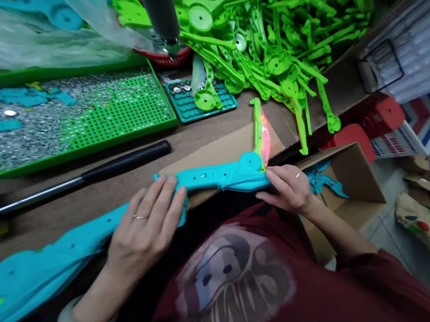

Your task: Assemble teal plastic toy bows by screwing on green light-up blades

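Note:
A long blue plastic part (205, 178) lies along the bench's near edge, with a rounded joint near its right end. My left hand (145, 216) is laid over its middle, fingers together and pressed onto it; the thumb is hidden. At the right end, my right hand (291, 186) pinches the part between thumb and fingers, close to the joint. From that joint a lime-green arm (257, 126) with a translucent pink piece (264, 139) sticks up. Leftward, a wider blue plastic piece (51, 265) stretches toward the frame's edge; whether it joins the held part is covered by my left hand.
A green tray (112, 139) holds many small metal pins and blue scraps. Before it lies a hammer (124, 161). Lime-green parts (281, 62) heap at the back right, behind a dark vertical tool (159, 11). A cardboard box (346, 183) with blue pieces stands right.

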Demonstrator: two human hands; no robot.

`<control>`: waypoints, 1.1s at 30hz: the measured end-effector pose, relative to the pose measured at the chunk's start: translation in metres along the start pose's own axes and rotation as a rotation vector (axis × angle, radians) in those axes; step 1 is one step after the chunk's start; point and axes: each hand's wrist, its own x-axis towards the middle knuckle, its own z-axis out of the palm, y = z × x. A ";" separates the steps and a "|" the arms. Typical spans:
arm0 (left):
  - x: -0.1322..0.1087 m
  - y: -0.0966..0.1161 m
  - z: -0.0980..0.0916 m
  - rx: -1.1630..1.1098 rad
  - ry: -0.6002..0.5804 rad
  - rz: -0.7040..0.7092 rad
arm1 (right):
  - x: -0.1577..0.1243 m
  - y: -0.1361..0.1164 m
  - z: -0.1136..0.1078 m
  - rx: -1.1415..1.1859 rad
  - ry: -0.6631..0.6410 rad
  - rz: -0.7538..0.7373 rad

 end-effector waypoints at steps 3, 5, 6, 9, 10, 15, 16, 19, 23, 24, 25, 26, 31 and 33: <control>0.000 -0.004 -0.005 -0.026 -0.046 -0.046 | 0.006 0.005 -0.007 0.250 0.035 0.292; 0.000 -0.008 -0.007 -0.037 -0.043 -0.073 | 0.011 0.004 -0.009 0.387 0.033 0.489; 0.001 -0.009 -0.008 -0.034 -0.037 -0.076 | 0.012 0.001 -0.009 0.441 0.030 0.540; 0.002 -0.014 -0.009 -0.022 -0.011 -0.054 | 0.009 -0.012 -0.004 0.466 0.156 0.598; 0.002 -0.015 -0.010 -0.023 -0.011 -0.049 | 0.006 -0.018 -0.001 0.427 0.234 0.610; 0.005 -0.014 -0.013 -0.054 -0.026 -0.047 | -0.004 -0.050 0.016 0.190 0.263 0.572; 0.005 -0.013 -0.013 -0.059 -0.027 -0.053 | -0.004 -0.056 0.020 0.140 0.217 0.549; 0.004 -0.011 -0.014 -0.065 -0.029 -0.074 | -0.001 -0.070 0.031 0.017 0.133 0.521; 0.002 -0.008 -0.011 -0.072 -0.015 -0.076 | -0.003 -0.075 0.045 -0.067 0.057 0.566; 0.002 -0.008 -0.009 -0.074 -0.008 -0.080 | -0.006 -0.074 0.048 -0.074 0.024 0.561; 0.002 -0.008 -0.008 -0.077 -0.002 -0.086 | -0.008 -0.073 0.051 -0.079 -0.002 0.545; 0.003 -0.008 -0.008 -0.080 0.005 -0.093 | -0.011 -0.072 0.054 -0.086 -0.010 0.518; 0.001 -0.011 -0.010 -0.096 0.017 -0.070 | -0.028 -0.063 0.052 -0.034 0.175 0.459; 0.001 -0.007 -0.014 -0.100 0.002 -0.086 | -0.034 -0.053 0.045 0.111 0.256 0.661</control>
